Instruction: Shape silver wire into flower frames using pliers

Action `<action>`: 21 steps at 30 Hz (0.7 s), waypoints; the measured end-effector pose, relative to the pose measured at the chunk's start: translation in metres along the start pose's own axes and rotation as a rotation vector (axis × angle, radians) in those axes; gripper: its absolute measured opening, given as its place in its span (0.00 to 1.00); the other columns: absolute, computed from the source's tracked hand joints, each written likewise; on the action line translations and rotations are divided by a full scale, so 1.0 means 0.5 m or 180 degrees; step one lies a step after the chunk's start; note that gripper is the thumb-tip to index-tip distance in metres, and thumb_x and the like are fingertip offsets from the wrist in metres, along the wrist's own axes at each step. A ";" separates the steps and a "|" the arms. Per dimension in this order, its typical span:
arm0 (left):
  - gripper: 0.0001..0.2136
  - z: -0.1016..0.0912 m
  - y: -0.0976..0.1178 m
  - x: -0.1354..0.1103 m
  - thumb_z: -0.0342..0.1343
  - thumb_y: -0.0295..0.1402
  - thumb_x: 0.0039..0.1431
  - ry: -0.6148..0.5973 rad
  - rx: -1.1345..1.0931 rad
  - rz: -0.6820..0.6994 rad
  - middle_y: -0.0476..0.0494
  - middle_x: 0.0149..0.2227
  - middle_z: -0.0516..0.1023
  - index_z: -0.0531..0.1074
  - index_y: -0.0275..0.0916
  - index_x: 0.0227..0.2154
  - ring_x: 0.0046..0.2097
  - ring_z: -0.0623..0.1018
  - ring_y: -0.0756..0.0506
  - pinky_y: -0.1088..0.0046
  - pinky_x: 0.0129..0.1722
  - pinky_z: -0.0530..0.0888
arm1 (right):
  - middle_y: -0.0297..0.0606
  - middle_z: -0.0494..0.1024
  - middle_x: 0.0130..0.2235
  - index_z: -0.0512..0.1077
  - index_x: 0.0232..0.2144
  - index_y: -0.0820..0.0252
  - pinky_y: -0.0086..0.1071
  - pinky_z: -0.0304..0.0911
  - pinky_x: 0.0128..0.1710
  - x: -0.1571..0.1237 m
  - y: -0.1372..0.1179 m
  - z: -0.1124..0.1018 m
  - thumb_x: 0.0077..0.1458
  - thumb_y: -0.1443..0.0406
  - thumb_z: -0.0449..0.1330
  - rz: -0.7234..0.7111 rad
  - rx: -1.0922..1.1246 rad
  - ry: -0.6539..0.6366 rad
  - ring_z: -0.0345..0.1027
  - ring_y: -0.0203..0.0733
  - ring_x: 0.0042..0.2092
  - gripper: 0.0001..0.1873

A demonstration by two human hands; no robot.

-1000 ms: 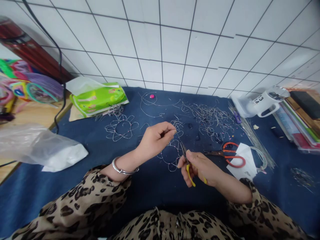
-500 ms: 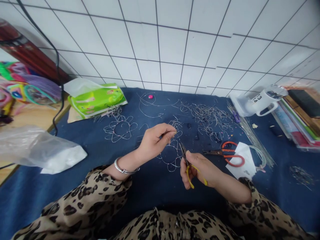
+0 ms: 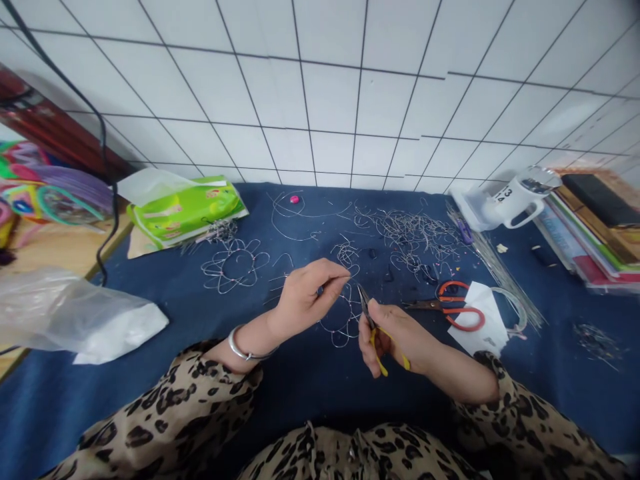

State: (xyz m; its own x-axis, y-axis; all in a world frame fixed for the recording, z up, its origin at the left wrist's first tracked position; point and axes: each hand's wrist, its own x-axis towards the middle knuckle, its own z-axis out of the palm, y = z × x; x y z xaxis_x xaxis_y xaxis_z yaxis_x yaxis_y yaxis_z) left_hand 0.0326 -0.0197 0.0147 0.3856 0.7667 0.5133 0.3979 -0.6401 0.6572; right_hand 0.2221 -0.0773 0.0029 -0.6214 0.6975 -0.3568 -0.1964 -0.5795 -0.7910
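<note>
My left hand (image 3: 307,297) pinches the upper edge of a thin wire flower frame (image 3: 343,317) that lies over the blue cloth (image 3: 300,380). My right hand (image 3: 395,337) is closed round small yellow-handled pliers (image 3: 373,327), whose dark jaws point up toward the frame just right of my left fingertips. A silver bangle sits on my left wrist. Both sleeves are leopard print.
A finished wire flower (image 3: 235,263) lies to the left, a tangle of wire scraps (image 3: 415,233) at the back, red-handled scissors (image 3: 453,307) on white paper to the right. Behind are a green tissue pack (image 3: 187,207), a white mug (image 3: 517,197), stacked books (image 3: 595,233) and a plastic bag (image 3: 75,317).
The view has shifted slightly, so things sit a little lower and to the left. Both hands keep their grips, and the pliers' tip stays close to the frame.
</note>
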 end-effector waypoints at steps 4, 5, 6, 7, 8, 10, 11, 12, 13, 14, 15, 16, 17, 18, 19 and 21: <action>0.06 0.004 0.002 -0.001 0.51 0.24 0.56 0.0013 0.0162 0.0111 0.47 0.29 0.75 0.70 0.38 0.35 0.31 0.73 0.51 0.75 0.32 0.69 | 0.30 0.67 0.17 0.63 0.24 0.61 0.26 0.56 0.15 0.001 0.000 -0.001 0.59 0.49 0.43 -0.0069 0.0008 0.0051 0.64 0.34 0.17 0.25; 0.06 0.004 0.002 -0.001 0.51 0.24 0.56 0.0018 0.0181 0.0118 0.47 0.29 0.75 0.70 0.38 0.35 0.31 0.73 0.51 0.75 0.32 0.69 | 0.30 0.67 0.17 0.63 0.24 0.61 0.26 0.56 0.15 0.001 0.000 -0.002 0.60 0.49 0.43 -0.0085 0.0001 0.0063 0.63 0.34 0.16 0.25; 0.06 0.004 0.002 -0.001 0.51 0.23 0.56 0.0021 0.0194 0.0113 0.47 0.28 0.75 0.70 0.38 0.35 0.31 0.73 0.51 0.75 0.32 0.69 | 0.29 0.66 0.17 0.63 0.24 0.61 0.25 0.56 0.15 0.001 0.000 -0.002 0.60 0.49 0.43 -0.0098 -0.0009 0.0071 0.63 0.34 0.16 0.24; 0.06 0.005 0.002 -0.001 0.52 0.23 0.56 0.0014 0.0199 0.0091 0.47 0.28 0.75 0.70 0.38 0.34 0.31 0.73 0.51 0.75 0.32 0.69 | 0.29 0.66 0.17 0.63 0.24 0.61 0.26 0.56 0.15 0.000 0.000 -0.002 0.60 0.49 0.43 -0.0103 -0.0028 0.0075 0.63 0.34 0.16 0.24; 0.05 0.004 0.002 -0.001 0.52 0.24 0.56 0.0012 0.0187 0.0066 0.47 0.28 0.75 0.70 0.37 0.34 0.30 0.73 0.52 0.75 0.32 0.69 | 0.29 0.66 0.17 0.63 0.24 0.61 0.26 0.56 0.15 0.000 0.000 -0.002 0.60 0.49 0.43 -0.0104 -0.0054 0.0076 0.63 0.34 0.16 0.24; 0.04 0.004 0.002 0.000 0.53 0.25 0.56 0.0011 0.0101 -0.0008 0.48 0.28 0.75 0.71 0.37 0.34 0.30 0.73 0.52 0.76 0.31 0.69 | 0.30 0.66 0.16 0.63 0.24 0.62 0.26 0.56 0.15 -0.001 0.000 -0.002 0.60 0.49 0.43 -0.0100 -0.0118 0.0086 0.63 0.34 0.16 0.25; 0.04 0.003 0.001 0.000 0.53 0.25 0.56 0.0010 0.0035 -0.0057 0.48 0.28 0.75 0.71 0.37 0.34 0.30 0.73 0.52 0.76 0.31 0.70 | 0.30 0.66 0.16 0.63 0.23 0.62 0.26 0.56 0.15 -0.001 0.000 -0.002 0.60 0.49 0.43 -0.0102 -0.0156 0.0091 0.63 0.34 0.16 0.25; 0.04 0.003 0.001 0.001 0.54 0.26 0.56 0.0005 -0.0036 -0.0107 0.48 0.28 0.75 0.71 0.37 0.34 0.30 0.73 0.52 0.76 0.31 0.70 | 0.30 0.66 0.16 0.63 0.23 0.62 0.26 0.56 0.15 -0.001 0.001 -0.002 0.60 0.49 0.43 -0.0109 -0.0192 0.0098 0.62 0.34 0.16 0.25; 0.04 0.003 0.000 0.002 0.54 0.26 0.56 -0.0015 -0.0106 -0.0156 0.48 0.28 0.75 0.71 0.37 0.34 0.30 0.74 0.52 0.76 0.31 0.70 | 0.30 0.66 0.16 0.63 0.23 0.62 0.26 0.56 0.15 -0.001 0.001 -0.001 0.60 0.49 0.42 -0.0118 -0.0226 0.0108 0.62 0.33 0.16 0.26; 0.04 0.002 -0.001 0.003 0.54 0.27 0.57 -0.0059 -0.0169 -0.0195 0.47 0.28 0.75 0.72 0.37 0.35 0.31 0.74 0.51 0.76 0.32 0.70 | 0.30 0.66 0.16 0.63 0.23 0.62 0.26 0.56 0.15 -0.001 0.001 -0.001 0.60 0.49 0.42 -0.0128 -0.0255 0.0118 0.62 0.33 0.16 0.26; 0.05 0.002 -0.002 0.004 0.53 0.27 0.57 -0.0117 -0.0230 -0.0223 0.47 0.28 0.74 0.72 0.37 0.36 0.31 0.74 0.51 0.76 0.32 0.70 | 0.29 0.65 0.16 0.63 0.23 0.62 0.26 0.56 0.15 0.000 0.001 -0.001 0.60 0.49 0.42 -0.0134 -0.0285 0.0125 0.62 0.33 0.16 0.26; 0.05 0.001 -0.003 0.006 0.53 0.28 0.58 -0.0186 -0.0290 -0.0241 0.47 0.28 0.74 0.72 0.37 0.36 0.31 0.73 0.51 0.76 0.31 0.70 | 0.29 0.65 0.16 0.63 0.22 0.62 0.26 0.56 0.15 0.000 0.001 -0.001 0.60 0.49 0.42 -0.0130 -0.0317 0.0129 0.62 0.33 0.16 0.26; 0.05 0.000 -0.004 0.007 0.53 0.28 0.58 -0.0259 -0.0352 -0.0257 0.48 0.27 0.74 0.72 0.37 0.36 0.30 0.73 0.52 0.76 0.31 0.70 | 0.29 0.65 0.16 0.63 0.22 0.62 0.26 0.56 0.16 0.000 0.001 -0.001 0.60 0.49 0.42 -0.0120 -0.0360 0.0129 0.61 0.32 0.16 0.26; 0.05 -0.001 -0.004 0.008 0.52 0.28 0.58 -0.0331 -0.0412 -0.0280 0.48 0.26 0.73 0.72 0.37 0.35 0.29 0.72 0.52 0.76 0.30 0.70 | 0.29 0.65 0.16 0.63 0.22 0.62 0.25 0.56 0.16 0.000 0.000 -0.001 0.60 0.49 0.42 -0.0110 -0.0420 0.0129 0.61 0.32 0.16 0.27; 0.05 -0.002 -0.005 0.010 0.52 0.28 0.59 -0.0390 -0.0469 -0.0313 0.49 0.26 0.72 0.72 0.37 0.34 0.27 0.72 0.53 0.76 0.30 0.69 | 0.29 0.65 0.16 0.63 0.21 0.62 0.25 0.55 0.16 0.000 -0.001 -0.001 0.60 0.49 0.42 -0.0102 -0.0505 0.0123 0.61 0.32 0.16 0.27; 0.04 -0.005 -0.006 0.012 0.51 0.28 0.60 -0.0481 -0.0572 -0.0390 0.50 0.25 0.70 0.71 0.36 0.33 0.25 0.70 0.54 0.77 0.28 0.68 | 0.30 0.65 0.16 0.63 0.21 0.62 0.24 0.54 0.16 -0.001 -0.004 -0.001 0.60 0.49 0.42 -0.0122 -0.0729 0.0120 0.60 0.31 0.16 0.27</action>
State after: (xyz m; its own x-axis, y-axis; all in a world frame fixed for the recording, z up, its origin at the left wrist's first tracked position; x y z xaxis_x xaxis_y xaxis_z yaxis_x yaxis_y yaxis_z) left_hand 0.0316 -0.0132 0.0170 0.4689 0.8133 0.3445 0.3001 -0.5135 0.8039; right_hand 0.2234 -0.0763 0.0043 -0.5872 0.7349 -0.3393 -0.0394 -0.4447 -0.8948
